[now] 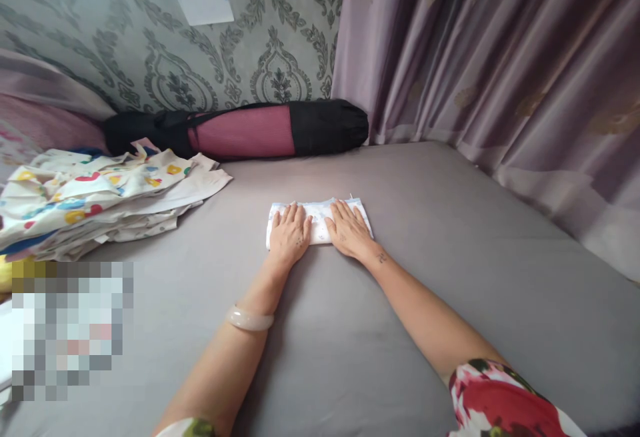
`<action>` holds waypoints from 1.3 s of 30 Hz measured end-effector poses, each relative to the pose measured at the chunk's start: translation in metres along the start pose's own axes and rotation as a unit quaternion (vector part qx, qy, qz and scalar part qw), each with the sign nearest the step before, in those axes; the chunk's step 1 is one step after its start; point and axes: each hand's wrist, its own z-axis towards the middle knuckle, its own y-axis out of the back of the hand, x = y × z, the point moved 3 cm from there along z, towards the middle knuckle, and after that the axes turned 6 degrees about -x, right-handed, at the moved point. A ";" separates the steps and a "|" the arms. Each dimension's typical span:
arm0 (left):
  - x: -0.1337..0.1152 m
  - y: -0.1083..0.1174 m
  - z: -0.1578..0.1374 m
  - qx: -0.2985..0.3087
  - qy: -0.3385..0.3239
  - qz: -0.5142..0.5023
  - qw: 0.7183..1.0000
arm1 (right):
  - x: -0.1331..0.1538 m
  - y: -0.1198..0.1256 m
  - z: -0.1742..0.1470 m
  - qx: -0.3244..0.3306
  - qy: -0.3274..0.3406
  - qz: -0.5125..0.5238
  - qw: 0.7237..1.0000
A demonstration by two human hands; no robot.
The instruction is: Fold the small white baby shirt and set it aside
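A folded white cloth (319,224) with a small faint print and a light blue edge lies flat on the grey sheet, in the middle of the view. My left hand (289,232) rests palm down on its left part, fingers stretched out. On the right part lies my right hand (349,229), also flat with the fingers spread. Between the two hands the middle of the cloth shows. Both palms hide some of the print and the near corners. Which kind of garment or cloth it is, I cannot tell.
A pile of folded printed clothes (115,190) sits at the left. Along the wall lies a long black and maroon bag (245,132). Purple curtains (450,57) hang at the right. A blurred, pixelated item (75,324) is at the lower left of the grey sheet (425,224).
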 end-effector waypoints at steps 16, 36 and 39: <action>-0.016 -0.008 -0.001 0.020 -0.055 -0.051 0.997 | 0.013 -0.008 0.001 -0.013 0.066 0.005 0.998; 0.048 0.014 0.004 -0.154 0.228 -0.193 0.942 | 0.067 -0.004 0.014 -0.015 0.029 -0.004 0.999; 0.053 0.010 0.005 -0.168 0.244 -0.223 0.929 | 0.070 -0.012 0.014 -0.022 0.027 -0.008 0.999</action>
